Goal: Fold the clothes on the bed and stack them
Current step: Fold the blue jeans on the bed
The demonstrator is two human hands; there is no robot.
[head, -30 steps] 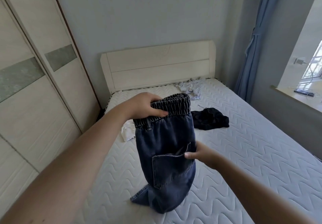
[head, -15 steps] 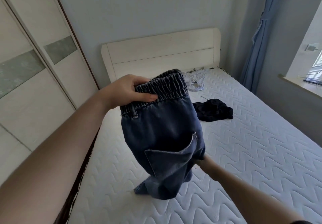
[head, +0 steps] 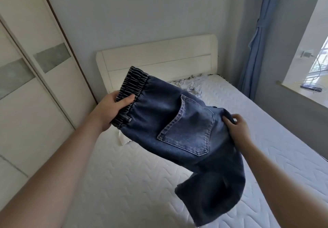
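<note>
A: What are the fingers doing?

B: The left hand point(head: 111, 110) has its thumb curled over the front of the elastic waistband point(head: 132, 93) and its fingers wrapped behind it, gripping the gathered band. The right hand point(head: 237, 130) pinches the opposite edge of the jeans point(head: 177, 126) with curled fingers, a fold of denim bunched between thumb and fingertips.

A: And the jeans themselves?

B: They are held in the air between both hands, above the mattress point(head: 142, 183), stretched nearly sideways with the back pocket point(head: 188, 130) facing the camera. The leg end droops down toward the foot edge of the bed, below the right forearm.

A: What else lies on the bed?

B: A pale grey garment point(head: 192, 84) is crumpled at the head edge, just beside the headboard point(head: 159, 57). A bit of white cloth point(head: 122, 137) peeks out under the jeans near the left edge.
</note>
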